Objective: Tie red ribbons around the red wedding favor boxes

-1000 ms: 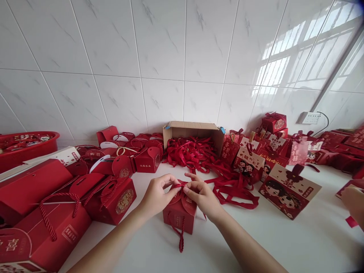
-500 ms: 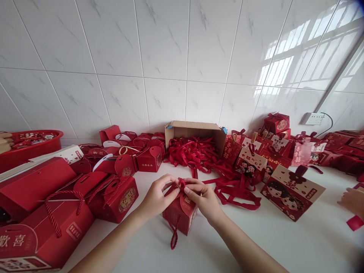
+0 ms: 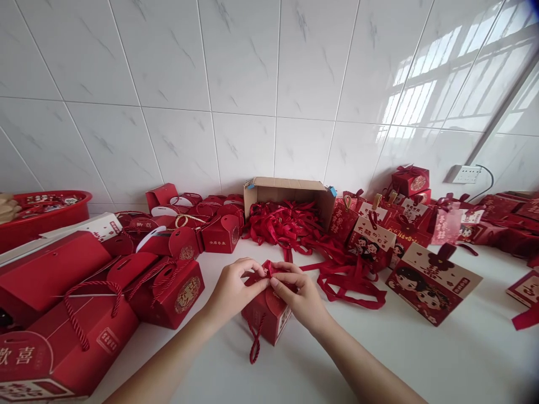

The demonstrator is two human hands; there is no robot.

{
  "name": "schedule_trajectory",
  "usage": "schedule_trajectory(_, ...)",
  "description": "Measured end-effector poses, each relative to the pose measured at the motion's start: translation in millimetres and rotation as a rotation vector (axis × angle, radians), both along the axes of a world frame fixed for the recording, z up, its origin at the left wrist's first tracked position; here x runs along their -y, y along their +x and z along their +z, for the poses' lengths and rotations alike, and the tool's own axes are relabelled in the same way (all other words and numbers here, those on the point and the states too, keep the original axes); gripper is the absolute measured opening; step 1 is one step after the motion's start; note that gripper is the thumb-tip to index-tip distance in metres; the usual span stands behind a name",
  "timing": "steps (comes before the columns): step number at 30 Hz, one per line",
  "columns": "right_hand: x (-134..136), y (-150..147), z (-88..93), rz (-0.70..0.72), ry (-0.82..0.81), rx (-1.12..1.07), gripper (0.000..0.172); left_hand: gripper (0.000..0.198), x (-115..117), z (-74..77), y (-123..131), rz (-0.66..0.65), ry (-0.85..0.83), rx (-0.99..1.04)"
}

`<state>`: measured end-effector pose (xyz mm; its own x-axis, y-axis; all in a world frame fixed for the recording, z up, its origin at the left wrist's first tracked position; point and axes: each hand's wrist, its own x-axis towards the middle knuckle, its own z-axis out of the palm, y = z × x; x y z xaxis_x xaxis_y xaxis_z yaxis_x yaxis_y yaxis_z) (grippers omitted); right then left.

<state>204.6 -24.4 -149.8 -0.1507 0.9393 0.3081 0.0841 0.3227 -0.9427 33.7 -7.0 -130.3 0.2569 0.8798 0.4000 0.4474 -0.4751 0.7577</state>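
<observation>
At the far left edge, part of another person's hand (image 3: 7, 209) beside small packets in a red basin (image 3: 84, 209). Nearer, large red boxes (image 3: 46, 272) close together, a twisted rope handle (image 3: 76, 325) arching over the front one. Just to their right, a box with a gold emblem (image 3: 177, 297), and behind it a crowded row of red boxes (image 3: 221, 233) near the tiled wall (image 3: 177, 146). At the middle, left hand (image 3: 229, 292) with its grip pinched on red ribbon (image 3: 268, 269), at the top of a small red box (image 3: 264, 314) on the white desk (image 3: 227, 370); rope loop (image 3: 255, 349) hanging down the near side. Beyond, a brown carton (image 3: 290, 184) open toward the desk, spilling a ribbon heap (image 3: 282, 224). On the box's right side, right hand (image 3: 305, 294), grip also pinched on the same ribbon, fingertips close to the left hand's. Farther right, loose ribbon (image 3: 357, 294) on the desk, then a cluster of printed bags (image 3: 373, 238) and, nearer, a printed box with a cartoon couple (image 3: 429, 286). On the wall behind, a white socket (image 3: 465, 174). At the right edge, a partly visible printed card (image 3: 524, 289) and a red strip (image 3: 526, 318).
</observation>
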Motion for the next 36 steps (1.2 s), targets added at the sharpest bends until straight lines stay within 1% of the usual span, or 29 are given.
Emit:
schedule_trajectory(3, 0.1, 0.4, -0.4, -0.001, 0.024, 0.019, 0.025, 0.008, 0.4, 1.6, -0.3, -0.016, -0.015, -0.002)
schedule_trajectory(7, 0.2, 3.3, 1.2, 0.037, 0.017, 0.022, 0.024, 0.009, -0.6, 8.3, -6.3, -0.098, -0.036, -0.024)
schedule_trajectory(10, 0.9, 4.5, 2.3, 0.032, 0.023, 0.036, 0.022, 0.012, -2.3, 11.0, -9.9, -0.135, -0.045, -0.03)
schedule_trajectory(14, 1.7, 6.3, 3.9, 0.023, 0.032, 0.069, 0.02, 0.01, -3.2, 8.0, -8.7, -0.084, 0.009, -0.027)
schedule_trajectory(19, 0.6, 11.5, 6.0, 0.062, 0.019, 0.083, 0.019, 0.011, -1.4, 4.3, -4.0, -0.03, 0.098, -0.06)
schedule_trajectory(23, 0.3, 13.3, 5.8, 0.084, 0.018, 0.102, 0.02, 0.012, 0.1, 3.8, -3.0, -0.027, 0.147, -0.102)
schedule_trajectory(29, -0.1, 14.7, 7.1, 0.081, 0.008, 0.096, 0.02, 0.013, 1.6, 3.9, -5.6, -0.073, 0.205, -0.169)
schedule_trajectory(31, -2.0, 16.6, 6.5, 0.052, 0.04, 0.099, 0.019, 0.012, 1.8, 5.1, -6.6, -0.106, 0.199, -0.19)
schedule_trajectory(33, -4.8, 18.7, 4.9, -0.017, 0.131, 0.152, 0.02, 0.012, 1.9, 6.9, -6.9, -0.148, 0.188, -0.21)
schedule_trajectory(36, -7.2, 21.4, 4.1, -0.11, 0.297, 0.322, 0.03, 0.012, 2.3, 9.9, -6.1, -0.202, 0.173, -0.235)
